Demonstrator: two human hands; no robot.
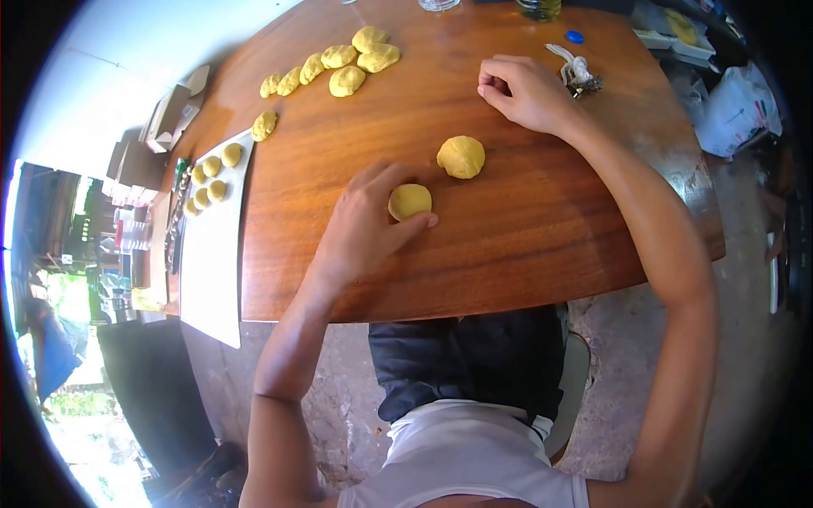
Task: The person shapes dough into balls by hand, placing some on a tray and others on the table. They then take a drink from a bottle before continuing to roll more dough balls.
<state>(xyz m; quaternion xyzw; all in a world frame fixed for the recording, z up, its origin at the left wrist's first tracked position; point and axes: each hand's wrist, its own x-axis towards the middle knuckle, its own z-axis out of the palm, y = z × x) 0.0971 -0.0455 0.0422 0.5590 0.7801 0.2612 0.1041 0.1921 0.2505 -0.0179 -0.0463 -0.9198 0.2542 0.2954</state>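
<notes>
My left hand [360,220] curves its fingers and thumb around a smooth, rounded piece of yellow dough [412,202] on the wooden table. Just beyond it, to the right, sits a rougher yellow dough ball [461,157], apart from both hands. My right hand [525,89] is held in a loose fist at the upper right, with nothing visible in it. Beside that wrist is a bunch of keys [584,85] with a whitish cord [572,63]. Toward the far left of the table lie several lumpy dough pieces [346,81].
A white board [210,262] along the table's left edge carries several smooth dough balls [217,190]. One lump of dough [263,126] lies by its far end. A blue cap [574,37] and a jar of yellowish liquid [539,8] are at the back. Cardboard boxes [165,118] stand beyond the left edge.
</notes>
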